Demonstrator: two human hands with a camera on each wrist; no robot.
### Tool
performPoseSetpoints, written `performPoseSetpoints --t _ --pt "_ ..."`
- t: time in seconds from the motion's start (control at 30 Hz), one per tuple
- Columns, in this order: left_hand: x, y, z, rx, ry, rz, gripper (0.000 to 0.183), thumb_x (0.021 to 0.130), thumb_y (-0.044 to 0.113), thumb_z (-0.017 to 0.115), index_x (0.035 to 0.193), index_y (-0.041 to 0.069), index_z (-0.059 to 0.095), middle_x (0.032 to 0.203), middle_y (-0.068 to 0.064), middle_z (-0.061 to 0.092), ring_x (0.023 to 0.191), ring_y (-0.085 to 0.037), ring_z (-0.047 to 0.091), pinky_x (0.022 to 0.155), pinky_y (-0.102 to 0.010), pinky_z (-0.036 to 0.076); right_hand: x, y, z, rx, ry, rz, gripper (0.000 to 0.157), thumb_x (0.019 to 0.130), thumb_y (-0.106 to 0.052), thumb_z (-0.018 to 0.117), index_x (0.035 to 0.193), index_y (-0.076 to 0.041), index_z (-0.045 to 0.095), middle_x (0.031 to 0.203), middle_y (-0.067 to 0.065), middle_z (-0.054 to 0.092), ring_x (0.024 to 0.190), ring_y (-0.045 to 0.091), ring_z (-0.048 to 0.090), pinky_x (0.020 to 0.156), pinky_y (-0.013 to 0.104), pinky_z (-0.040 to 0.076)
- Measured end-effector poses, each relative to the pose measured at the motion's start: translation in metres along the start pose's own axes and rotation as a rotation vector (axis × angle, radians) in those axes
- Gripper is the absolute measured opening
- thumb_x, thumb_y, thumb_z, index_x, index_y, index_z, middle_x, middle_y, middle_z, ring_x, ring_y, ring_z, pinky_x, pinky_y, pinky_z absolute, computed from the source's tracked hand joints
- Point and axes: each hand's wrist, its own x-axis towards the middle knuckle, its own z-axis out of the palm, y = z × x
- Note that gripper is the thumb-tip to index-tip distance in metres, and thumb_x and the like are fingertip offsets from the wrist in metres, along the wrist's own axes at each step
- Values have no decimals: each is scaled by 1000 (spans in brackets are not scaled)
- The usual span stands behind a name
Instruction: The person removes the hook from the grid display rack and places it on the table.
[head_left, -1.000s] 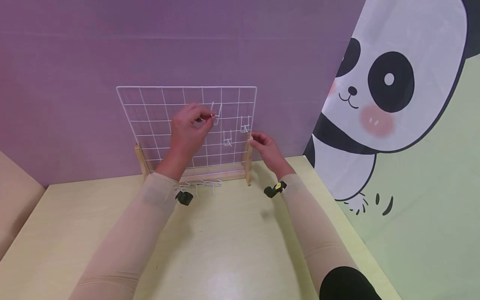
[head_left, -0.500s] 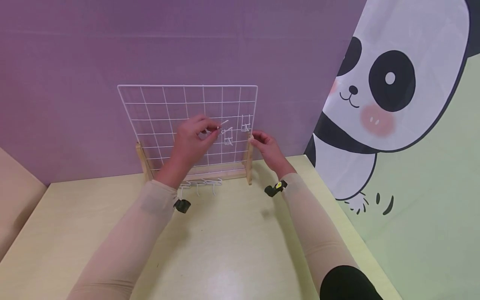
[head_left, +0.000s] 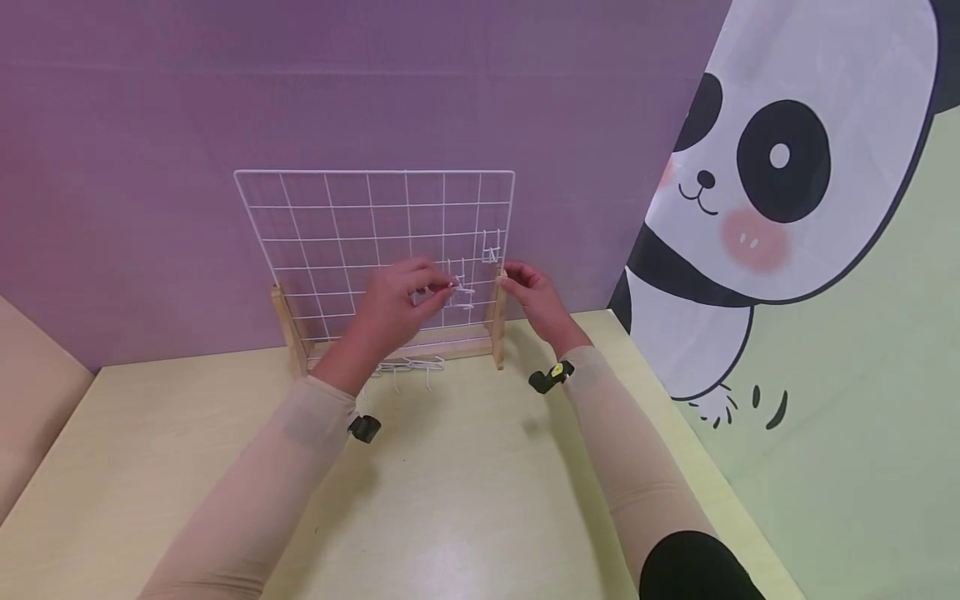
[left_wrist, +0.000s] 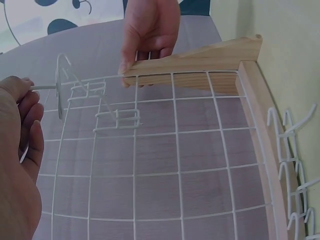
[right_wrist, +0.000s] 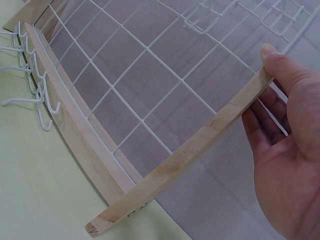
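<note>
My left hand (head_left: 401, 304) pinches the prong of a white wire hook (left_wrist: 59, 92) between thumb and fingertips. In the left wrist view this hook is in front of the white wire grid panel (left_wrist: 176, 132); whether it touches the wires I cannot tell. Two similar hooks hang on the panel, one higher near the right edge (head_left: 491, 250) and one lower (left_wrist: 127, 120). My right hand (head_left: 536, 302) grips the top of the right wooden upright (right_wrist: 190, 147), thumb on the near side and fingers curled behind it.
Several spare white hooks (head_left: 411, 365) lean along the wooden base bar (right_wrist: 80, 125) on the pale tabletop (head_left: 450, 500). The left wooden upright (head_left: 287, 321) carries the panel's other side. A purple wall covering (head_left: 150, 208) stands behind; a panda picture (head_left: 825, 250) is at right.
My left hand has lowered the hook and moved it slightly right, from the panel's upper part to beside the lower hanging hook. My right hand keeps its grip on the upright.
</note>
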Motion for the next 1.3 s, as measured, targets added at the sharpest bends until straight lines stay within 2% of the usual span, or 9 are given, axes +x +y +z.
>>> performPoseSetpoints --t 0.23,0.47,0.7,0.93,1.17,1.3 --pt "-9 0 6 1 -77 -19 13 102 11 83 115 11 84 105 0 74 97 -17 71 82 -38 65 0 0 0 -7 -3 8 35 110 -19 72 141 -4 70 131 6 71 129 24 61 126 45 42" --pt "-16 -2 12 -35 -104 -12 20 96 2 86 115 9 84 106 -1 74 98 -18 73 86 -39 66 1 1 1 19 -1 -29 31 109 -13 72 137 0 70 123 2 72 124 21 63 123 43 43" --pt "-25 -5 21 -45 -161 -89 16 97 2 86 110 10 84 104 0 74 98 -19 73 88 -41 66 2 3 1 6 1 -36 33 110 -14 71 139 0 70 124 3 72 122 19 64 123 43 44" --pt "-33 -13 34 -36 -178 -121 12 97 5 85 108 9 84 99 1 72 96 -20 73 86 -41 65 0 0 1 -15 3 -19 36 110 -16 71 142 0 68 134 10 71 129 22 63 124 43 42" --pt "-40 -22 48 -54 -233 -220 9 99 7 84 106 13 83 100 3 72 97 -19 71 89 -41 64 -2 -3 2 -26 11 -2 36 111 -18 70 142 -2 69 136 9 71 132 24 62 126 44 41" --pt "-43 -28 56 -37 -249 -225 8 100 8 84 104 14 83 100 3 72 95 -18 70 89 -40 64 -1 -2 2 -32 13 -9 36 110 -20 72 141 -3 70 136 10 71 131 24 63 125 44 42"
